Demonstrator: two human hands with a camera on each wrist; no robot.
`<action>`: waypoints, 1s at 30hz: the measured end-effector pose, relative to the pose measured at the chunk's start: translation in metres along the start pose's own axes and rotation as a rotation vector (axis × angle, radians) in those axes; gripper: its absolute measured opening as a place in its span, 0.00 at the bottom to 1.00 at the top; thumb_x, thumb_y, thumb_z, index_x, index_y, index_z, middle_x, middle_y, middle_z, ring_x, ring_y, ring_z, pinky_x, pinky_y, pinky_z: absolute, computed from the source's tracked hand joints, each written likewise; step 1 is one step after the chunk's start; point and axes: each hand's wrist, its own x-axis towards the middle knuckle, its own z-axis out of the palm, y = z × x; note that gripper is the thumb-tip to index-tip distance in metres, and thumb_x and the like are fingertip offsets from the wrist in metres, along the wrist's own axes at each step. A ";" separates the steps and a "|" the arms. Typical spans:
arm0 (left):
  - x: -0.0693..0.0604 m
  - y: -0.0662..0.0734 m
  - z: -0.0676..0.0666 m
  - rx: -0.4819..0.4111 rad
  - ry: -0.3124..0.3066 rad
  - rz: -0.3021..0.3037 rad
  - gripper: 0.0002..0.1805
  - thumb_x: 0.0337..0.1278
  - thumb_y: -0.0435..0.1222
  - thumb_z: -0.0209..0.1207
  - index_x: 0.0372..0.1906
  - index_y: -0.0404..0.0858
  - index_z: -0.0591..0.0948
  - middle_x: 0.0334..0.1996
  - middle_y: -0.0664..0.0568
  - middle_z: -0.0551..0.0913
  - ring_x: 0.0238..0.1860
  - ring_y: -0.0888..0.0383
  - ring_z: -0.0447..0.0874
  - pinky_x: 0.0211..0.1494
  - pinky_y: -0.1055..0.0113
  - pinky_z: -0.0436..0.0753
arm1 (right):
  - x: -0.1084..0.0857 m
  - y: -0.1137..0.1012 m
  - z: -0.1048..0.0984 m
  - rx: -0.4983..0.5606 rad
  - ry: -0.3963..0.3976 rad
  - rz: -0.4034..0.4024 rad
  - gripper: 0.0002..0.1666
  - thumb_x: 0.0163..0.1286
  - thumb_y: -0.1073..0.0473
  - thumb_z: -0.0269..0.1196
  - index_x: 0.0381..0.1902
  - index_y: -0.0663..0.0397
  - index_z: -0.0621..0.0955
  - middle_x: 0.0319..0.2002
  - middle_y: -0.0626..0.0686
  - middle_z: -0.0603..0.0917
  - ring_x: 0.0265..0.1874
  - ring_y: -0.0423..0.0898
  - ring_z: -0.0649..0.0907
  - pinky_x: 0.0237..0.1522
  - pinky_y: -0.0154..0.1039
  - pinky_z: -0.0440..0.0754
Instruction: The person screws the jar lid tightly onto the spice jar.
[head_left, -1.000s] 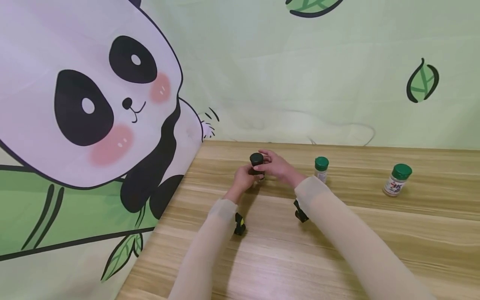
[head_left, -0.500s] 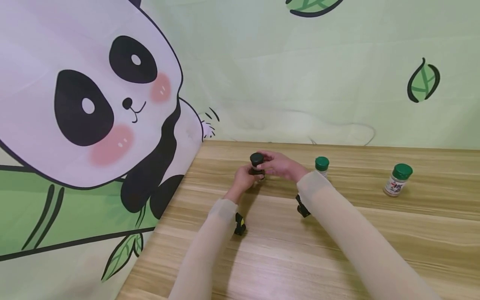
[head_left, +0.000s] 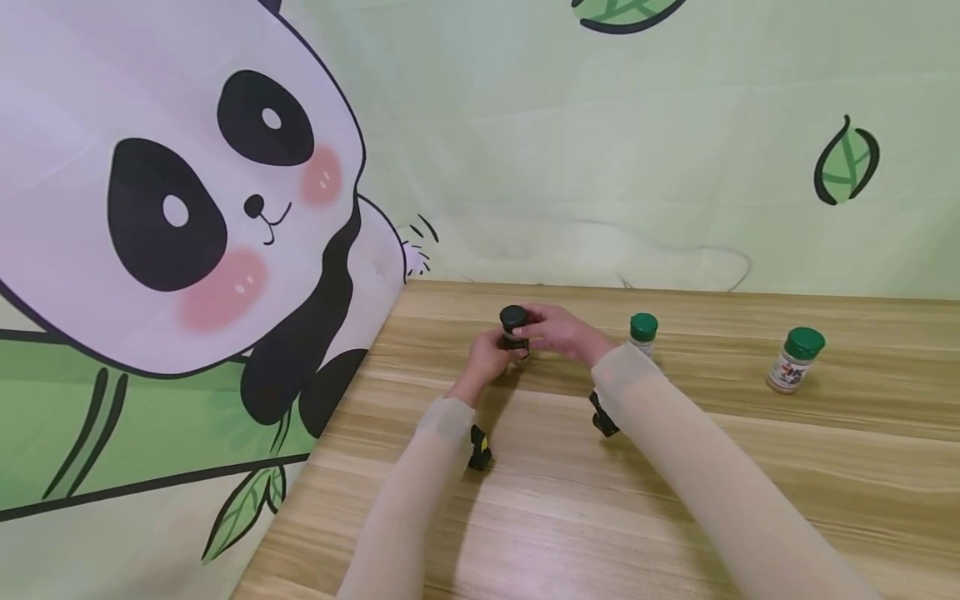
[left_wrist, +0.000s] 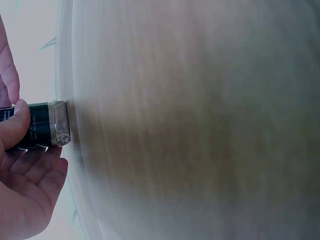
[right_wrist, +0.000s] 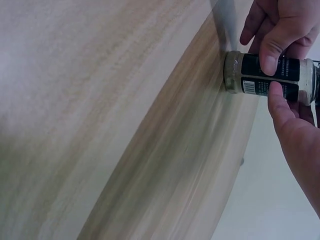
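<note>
A black-capped jar (head_left: 513, 317) stands upright near the table's back edge, held by both hands. My left hand (head_left: 489, 357) grips its lower part from the left; the left wrist view shows that thumb across the dark label (left_wrist: 40, 125) above the clear base. From the right, my right hand (head_left: 558, 330) holds the upper part, thumb and fingers round it just under the cap. In the right wrist view the jar (right_wrist: 250, 75) has its base against the table, with the left hand (right_wrist: 295, 25) and right hand (right_wrist: 300, 145) round it. The cap's far side is hidden.
A green-capped jar (head_left: 643, 327) stands just behind the right sleeve, partly covered by it. Another green-capped jar (head_left: 797, 360) is farther right on the wooden table (head_left: 540, 508). Behind the table hangs a green cloth with a panda print, which also runs down its left side.
My right hand and forearm have shifted slightly to the right, and its fingers sit a little differently round the jar. The left hand and the jar have kept their place.
</note>
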 end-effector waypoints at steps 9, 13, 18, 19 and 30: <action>0.001 -0.001 0.003 -0.003 0.000 0.008 0.19 0.63 0.29 0.66 0.58 0.28 0.82 0.58 0.34 0.85 0.57 0.42 0.84 0.62 0.54 0.82 | -0.002 0.004 0.007 -0.026 0.086 -0.012 0.35 0.78 0.68 0.54 0.79 0.65 0.58 0.77 0.69 0.63 0.77 0.63 0.66 0.76 0.55 0.68; 0.001 -0.001 0.002 -0.010 0.011 0.011 0.19 0.62 0.29 0.66 0.57 0.27 0.82 0.57 0.33 0.85 0.59 0.41 0.84 0.64 0.53 0.81 | -0.003 0.004 0.012 -0.038 0.132 -0.027 0.35 0.78 0.67 0.56 0.78 0.65 0.59 0.75 0.69 0.66 0.75 0.63 0.69 0.74 0.55 0.71; 0.001 -0.002 0.001 -0.016 0.021 0.020 0.20 0.61 0.28 0.67 0.57 0.26 0.82 0.57 0.32 0.85 0.60 0.39 0.84 0.66 0.52 0.80 | -0.003 0.006 0.017 -0.070 0.181 -0.050 0.35 0.78 0.65 0.57 0.78 0.65 0.61 0.73 0.70 0.68 0.73 0.64 0.72 0.72 0.54 0.74; 0.001 -0.003 0.001 -0.013 0.027 0.025 0.19 0.61 0.28 0.67 0.56 0.25 0.82 0.56 0.31 0.85 0.60 0.39 0.84 0.65 0.52 0.81 | -0.003 0.007 0.017 -0.073 0.187 -0.057 0.35 0.78 0.65 0.58 0.77 0.65 0.61 0.73 0.70 0.69 0.72 0.64 0.72 0.71 0.55 0.74; 0.001 -0.001 0.002 0.027 0.046 -0.002 0.18 0.60 0.30 0.68 0.54 0.27 0.84 0.54 0.34 0.87 0.50 0.47 0.84 0.54 0.59 0.82 | -0.004 0.009 0.023 -0.032 0.219 -0.079 0.34 0.77 0.66 0.57 0.76 0.66 0.62 0.73 0.71 0.69 0.72 0.64 0.72 0.71 0.56 0.75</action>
